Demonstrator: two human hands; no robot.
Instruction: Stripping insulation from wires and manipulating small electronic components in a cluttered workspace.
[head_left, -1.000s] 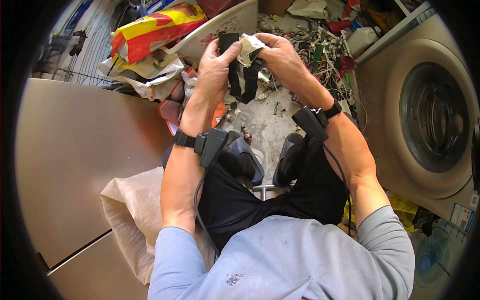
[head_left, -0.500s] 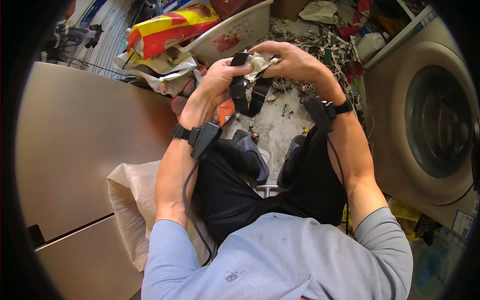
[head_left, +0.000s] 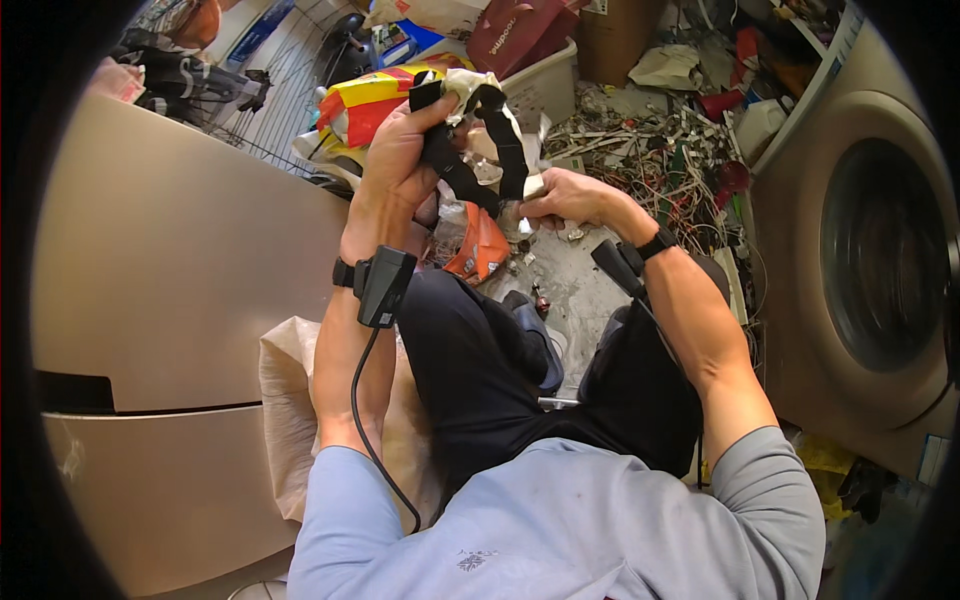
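Note:
A long black strip (head_left: pixel 512 160) with crumpled pale material along it hangs in an open loop in front of me. I cannot tell whether it is tape or a strap. My left hand (head_left: pixel 402 150) grips its upper left part, thumb pressed on top by the pale crumpled piece (head_left: pixel 470 84). Lower and to the right, the closed fingers of my right hand (head_left: pixel 572 198) pinch the loop's pale lower end; a small whitish bit shows under the fingertips. Black devices with cables are strapped to both wrists.
An orange bag (head_left: pixel 480 246) lies on the floor below the strip. Cables and scraps heap (head_left: pixel 655 150) beyond my right hand. A white tub (head_left: pixel 545 85) and a red-yellow bag (head_left: pixel 372 105) stand behind. A washing machine (head_left: pixel 785 270) flanks the right, a metallic cabinet (head_left: pixel 200 250) the left.
My hands have drawn apart: the right moved down, the left slightly up and left. The bunched strip has spread into a wide loop. The view has shifted slightly.

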